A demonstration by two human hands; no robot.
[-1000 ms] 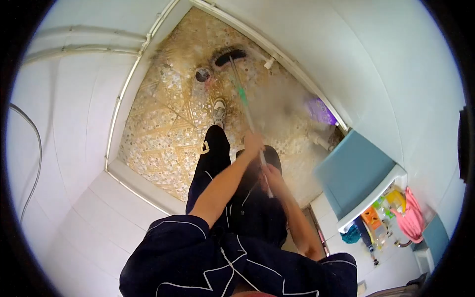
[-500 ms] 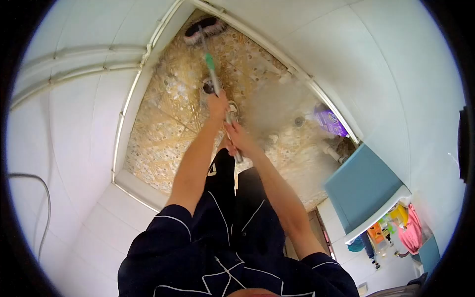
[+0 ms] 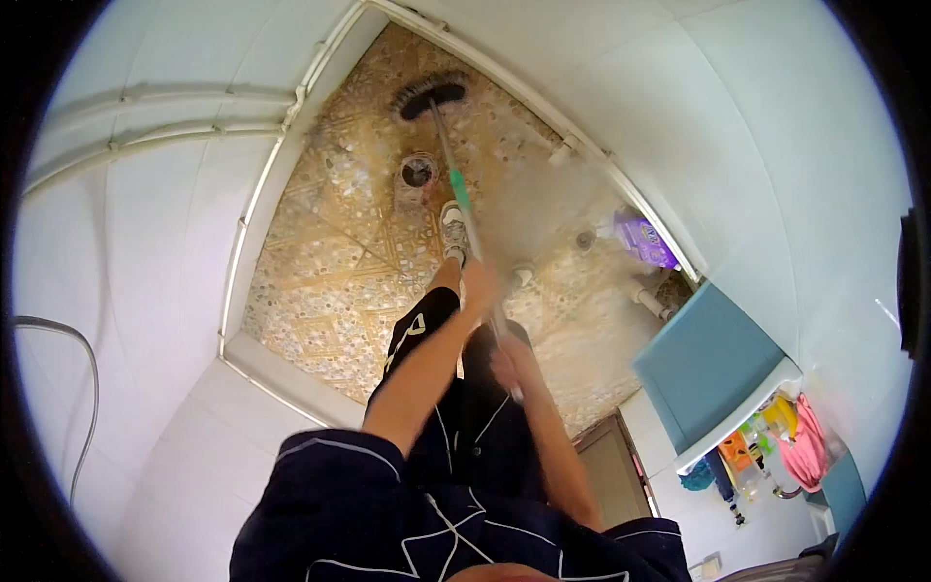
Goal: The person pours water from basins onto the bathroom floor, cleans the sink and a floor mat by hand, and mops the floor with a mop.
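Note:
Both of my hands are closed around the pale pole of a long-handled floor brush (image 3: 432, 100). My left hand (image 3: 480, 287) grips the pole farther up, below its green section. Nearer my body, my right hand (image 3: 516, 363) wraps around the pole close to its end; motion blurs both hands. The dark brush head with pale bristles rests on the patterned floor (image 3: 330, 281) toward the far corner. A round dark drain opening (image 3: 417, 173) lies to the left of the pole, and my shoe (image 3: 453, 228) stands just in front of it.
Pipes (image 3: 262, 179) run along the left and far walls. Against the right wall are a purple package (image 3: 648, 242), a white pipe stub (image 3: 652, 299) and a small drain (image 3: 585, 239). A blue panel (image 3: 713, 359) juts out at right, beside hanging colorful items (image 3: 776, 427).
The brush head has come nearer and to the right, away from the far corner. Both hands have pulled back toward my body and right, uncovering the drain opening and my shoe.

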